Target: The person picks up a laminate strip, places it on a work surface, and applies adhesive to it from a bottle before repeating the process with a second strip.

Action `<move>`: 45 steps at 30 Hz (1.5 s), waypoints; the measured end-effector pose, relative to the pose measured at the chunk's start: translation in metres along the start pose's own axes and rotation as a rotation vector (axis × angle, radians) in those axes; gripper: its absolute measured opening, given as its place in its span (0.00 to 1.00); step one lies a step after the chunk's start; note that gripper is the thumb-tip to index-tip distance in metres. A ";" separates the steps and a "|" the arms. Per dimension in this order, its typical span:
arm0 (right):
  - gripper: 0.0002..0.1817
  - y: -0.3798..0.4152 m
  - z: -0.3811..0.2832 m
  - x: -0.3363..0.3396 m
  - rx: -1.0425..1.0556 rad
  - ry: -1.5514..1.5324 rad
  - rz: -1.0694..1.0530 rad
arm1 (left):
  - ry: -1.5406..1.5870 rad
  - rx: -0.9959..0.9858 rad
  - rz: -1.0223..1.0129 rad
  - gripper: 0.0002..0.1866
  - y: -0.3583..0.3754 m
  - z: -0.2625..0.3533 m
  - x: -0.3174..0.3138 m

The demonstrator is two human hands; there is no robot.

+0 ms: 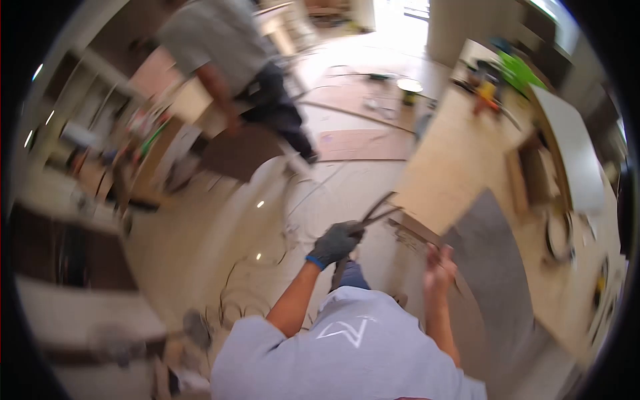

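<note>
My left hand, in a dark glove with a blue cuff, is closed around dark thin strips. Their ends fork out beyond the fingers, over the floor. My bare right hand is at the near edge of the workbench, beside a large grey curved sheet. Its fingers look pinched together, but blur hides what is between them. A narrow brown edge runs along the bench's end just above this hand.
The wooden workbench carries an orange-and-yellow tool, a green bag and an open wooden box. Another person stands at upper left beside a brown panel. Cables lie on the floor; boards lie ahead.
</note>
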State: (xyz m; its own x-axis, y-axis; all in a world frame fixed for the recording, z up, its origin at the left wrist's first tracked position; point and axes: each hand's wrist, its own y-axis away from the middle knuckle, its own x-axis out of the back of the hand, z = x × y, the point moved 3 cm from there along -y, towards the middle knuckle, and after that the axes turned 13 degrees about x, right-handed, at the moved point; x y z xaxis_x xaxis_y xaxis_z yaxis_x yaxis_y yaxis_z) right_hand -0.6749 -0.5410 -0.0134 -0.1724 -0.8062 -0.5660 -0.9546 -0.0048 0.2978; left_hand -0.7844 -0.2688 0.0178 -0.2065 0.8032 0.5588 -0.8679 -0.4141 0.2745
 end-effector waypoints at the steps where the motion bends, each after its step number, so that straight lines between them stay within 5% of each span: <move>1: 0.17 0.005 0.014 -0.025 0.006 0.000 -0.023 | 0.071 0.010 -0.014 0.10 -0.013 -0.009 0.007; 6: 0.26 -0.003 0.150 -0.108 -0.205 0.135 -0.078 | 0.193 0.123 -0.152 0.15 -0.061 -0.065 0.067; 9: 0.25 -0.002 0.208 -0.162 -0.356 -0.139 -0.049 | 0.101 0.161 -0.175 0.09 -0.081 -0.078 0.107; 15: 0.22 -0.039 0.237 -0.209 -0.344 -0.253 -0.035 | 0.001 0.057 -0.216 0.11 -0.128 -0.082 0.139; 18: 0.22 -0.058 0.234 -0.191 -0.447 -0.151 -0.256 | -0.060 0.074 -0.227 0.11 -0.153 -0.071 0.136; 20: 0.24 -0.071 0.230 -0.160 -0.425 -0.102 -0.143 | -0.017 0.027 -0.228 0.11 -0.163 -0.058 0.131; 22: 0.22 -0.073 0.200 -0.126 -0.467 0.017 -0.143 | 0.013 0.045 -0.269 0.10 -0.175 -0.043 0.122; 25: 0.16 -0.060 0.082 -0.125 -0.355 0.730 -0.525 | -0.279 -0.112 -0.254 0.12 -0.194 0.003 0.105; 29: 0.12 0.009 -0.101 -0.258 0.096 1.257 -1.149 | -0.735 -0.345 -0.408 0.18 -0.232 0.084 0.029; 30: 0.12 0.030 -0.126 -0.284 0.580 1.285 -1.303 | -0.746 -0.413 -0.487 0.18 -0.235 0.112 -0.001; 31: 0.12 0.047 -0.147 -0.302 0.652 1.093 -1.336 | -0.818 -0.412 -0.530 0.18 -0.229 0.144 -0.025; 33: 0.11 0.066 -0.181 -0.348 0.571 1.528 -1.493 | -0.910 -0.507 -0.656 0.17 -0.226 0.179 -0.090; 36: 0.14 0.070 -0.203 -0.372 0.491 1.709 -1.386 | -0.998 -0.696 -0.795 0.17 -0.247 0.168 -0.191; 38: 0.14 0.065 -0.213 -0.366 0.470 1.760 -1.338 | -0.837 -0.666 -0.621 0.18 -0.234 0.183 -0.197; 40: 0.11 0.030 -0.235 -0.334 0.405 1.676 -1.513 | -0.759 -0.804 -0.479 0.19 -0.235 0.178 -0.215; 42: 0.08 -0.008 -0.255 -0.298 0.341 1.577 -1.697 | -0.826 -0.693 -0.572 0.20 -0.237 0.173 -0.222; 45: 0.10 -0.074 -0.241 -0.231 0.631 1.329 -1.451 | -0.786 -0.711 -0.536 0.25 -0.234 0.174 -0.215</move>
State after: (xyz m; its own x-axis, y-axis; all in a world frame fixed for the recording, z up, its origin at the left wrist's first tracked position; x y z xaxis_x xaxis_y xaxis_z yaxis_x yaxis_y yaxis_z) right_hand -0.5061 -0.4971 0.2805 0.5856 -0.2483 0.7716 -0.1891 -0.9675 -0.1678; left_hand -0.4588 -0.4191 -0.0306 0.3778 0.2154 0.9005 -0.8665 0.4250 0.2619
